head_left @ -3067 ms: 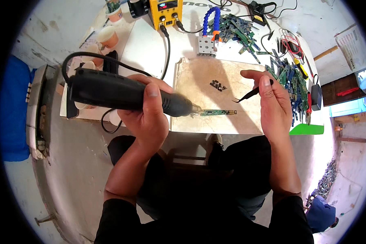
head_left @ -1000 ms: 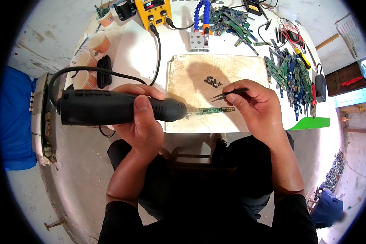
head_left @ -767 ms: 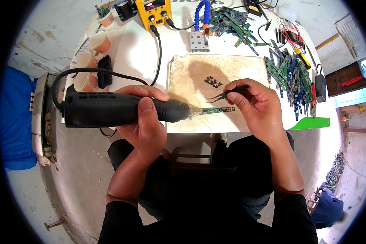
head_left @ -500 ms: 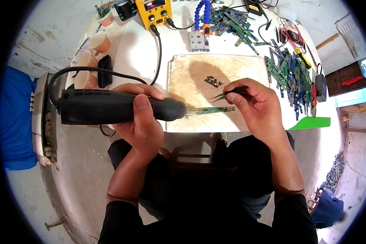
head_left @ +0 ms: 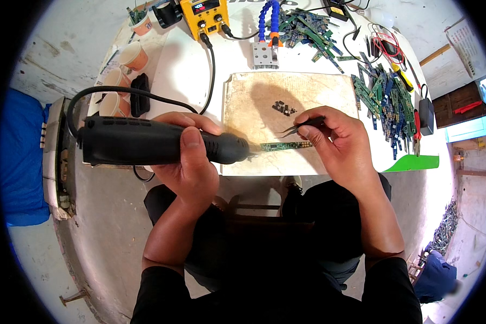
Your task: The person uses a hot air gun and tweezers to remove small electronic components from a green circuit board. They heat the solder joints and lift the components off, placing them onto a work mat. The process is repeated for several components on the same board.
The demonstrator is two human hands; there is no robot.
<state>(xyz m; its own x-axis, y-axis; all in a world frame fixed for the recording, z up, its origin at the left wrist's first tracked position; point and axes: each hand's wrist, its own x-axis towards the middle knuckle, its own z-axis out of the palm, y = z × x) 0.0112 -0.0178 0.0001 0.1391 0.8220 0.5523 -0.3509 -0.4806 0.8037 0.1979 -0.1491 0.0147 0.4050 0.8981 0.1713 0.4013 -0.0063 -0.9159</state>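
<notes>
while the left hand [head_left: 191, 162] clamps its fingers on the hot-air handle [head_left: 156, 148], the right hand [head_left: 340, 143] pinches tweezers [head_left: 299, 125] at 12 o'clock of the 1 narrow circuit board [head_left: 286, 146] (light, stiff, probably fragile; best held by its edges).

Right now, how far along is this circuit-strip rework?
Done: small black chips lie loose on the mat. In hand: left hand aims the hot-air handle at the green strip; right hand holds tweezers over it. Left: a pile of boards waits.

The small dark loose parts [head_left: 284, 107] on the beige stone-like slab [head_left: 318, 89] are too small to identify, perhaps chips.
</notes>
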